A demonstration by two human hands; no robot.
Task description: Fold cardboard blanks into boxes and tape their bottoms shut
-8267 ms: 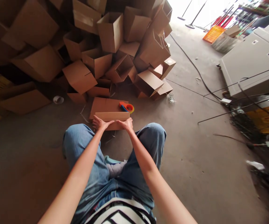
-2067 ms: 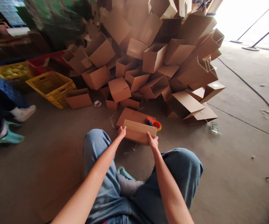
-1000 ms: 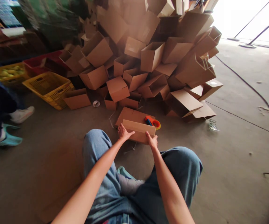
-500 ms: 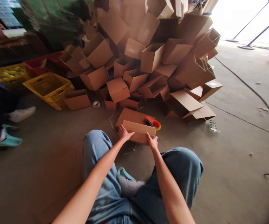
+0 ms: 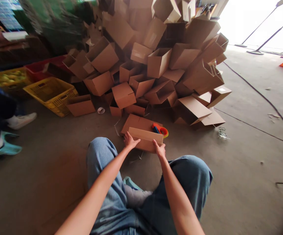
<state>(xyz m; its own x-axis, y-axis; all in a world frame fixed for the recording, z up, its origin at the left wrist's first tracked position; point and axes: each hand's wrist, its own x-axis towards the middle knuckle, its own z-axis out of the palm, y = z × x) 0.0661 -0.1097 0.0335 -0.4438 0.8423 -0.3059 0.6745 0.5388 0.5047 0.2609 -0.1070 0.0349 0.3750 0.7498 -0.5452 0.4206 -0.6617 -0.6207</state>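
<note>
A small cardboard box (image 5: 146,138) rests on the concrete floor just past my knees. My left hand (image 5: 130,141) presses on its left end with the fingers laid over the top flap. My right hand (image 5: 159,149) grips its right near corner. Right behind the box lies a flattened cardboard sheet (image 5: 138,122), and a red and orange tape dispenser (image 5: 160,129) sits on the sheet's right edge. I am seated with both legs in blue jeans spread to either side.
A tall heap of assembled cardboard boxes (image 5: 156,62) fills the floor ahead. A yellow crate (image 5: 50,93) and a red crate (image 5: 40,65) stand at the left, with another person's white shoe (image 5: 21,120) nearby. A tape roll (image 5: 101,110) lies by the heap. A black cable (image 5: 259,94) crosses the floor at right.
My left hand has shifted from the box's left corner onto its top flap over the last two seconds. The view has drifted slightly; the box stays in place.
</note>
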